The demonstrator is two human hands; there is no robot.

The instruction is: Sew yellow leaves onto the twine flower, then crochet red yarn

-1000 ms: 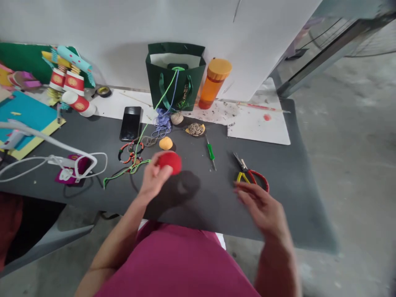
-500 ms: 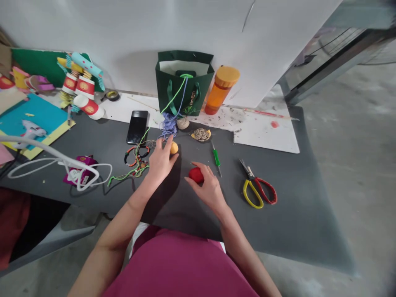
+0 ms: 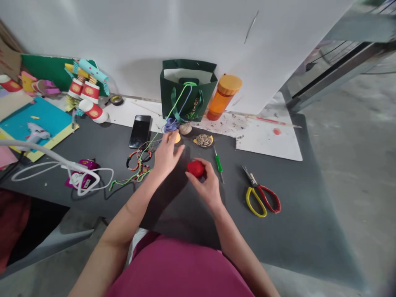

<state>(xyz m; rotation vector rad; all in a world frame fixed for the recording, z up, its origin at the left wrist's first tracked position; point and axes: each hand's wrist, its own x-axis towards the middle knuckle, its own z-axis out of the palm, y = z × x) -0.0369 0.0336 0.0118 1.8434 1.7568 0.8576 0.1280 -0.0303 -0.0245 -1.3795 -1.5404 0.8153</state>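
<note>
My right hand (image 3: 210, 183) has its thumb and fingers curved around a red ball (image 3: 195, 168), which looks like wound yarn. Farther back, my left hand (image 3: 167, 154) is open, thumb spread from the fingers. Its fingertips are at a small yellow ball (image 3: 177, 137), partly hidden behind them. Just beyond are a beige ball (image 3: 185, 128) and a tangle of purple yarn (image 3: 170, 125). A coiled grey-brown rosette (image 3: 204, 140) with yellow tips lies to their right. Near my right hand is a green-handled tool (image 3: 218, 163) with thin metal ends.
Scissors (image 3: 261, 194) with one yellow and one red handle lie at right. A dark green paper bag (image 3: 188, 88) and an orange jar (image 3: 222, 99) stand at the back. At left are a phone (image 3: 140, 131), beaded bracelets (image 3: 133, 161), green cord and a white cable (image 3: 62, 159).
My left hand and the yellow ball have moved away from me, closer to the beige ball. The red ball has shifted slightly, and my right fingers now curve around its side. The view has tilted a little.
</note>
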